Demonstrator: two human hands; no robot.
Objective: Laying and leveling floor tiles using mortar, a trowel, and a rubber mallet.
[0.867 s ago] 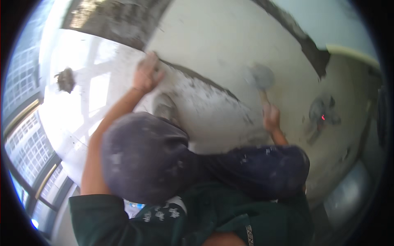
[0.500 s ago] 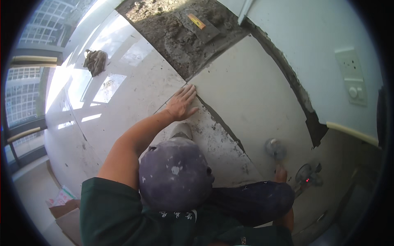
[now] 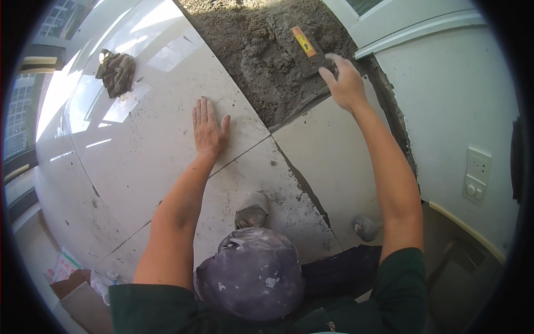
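My left hand (image 3: 209, 129) lies flat on a white glossy tile (image 3: 167, 94), fingers stretched out. My right hand (image 3: 346, 83) is raised with thumb and fingers apart, holding nothing, just below a flat metal trowel (image 3: 312, 63) with an orange and yellow handle (image 3: 303, 42). The trowel lies on grey, lumpy mortar (image 3: 245, 55); whether my fingertips touch it, I cannot tell. A cream tile (image 3: 322, 145) lies under my right forearm, beside a dark gap. A rounded grey mallet head (image 3: 364, 228) shows on that tile, its handle hidden.
A crumpled brown cloth (image 3: 117, 72) lies on the left tiles, near windows. A white wall (image 3: 439, 100) with sockets (image 3: 475, 175) and a door frame (image 3: 417, 39) bound the right. My shoe (image 3: 251, 209) and dusty knee are below. Cardboard and bags (image 3: 78, 284) sit lower left.
My right hand has left the mallet and moved up toward the trowel. My left hand has shifted from the tile joint leftward onto the glossy tile. The view has shifted as well.
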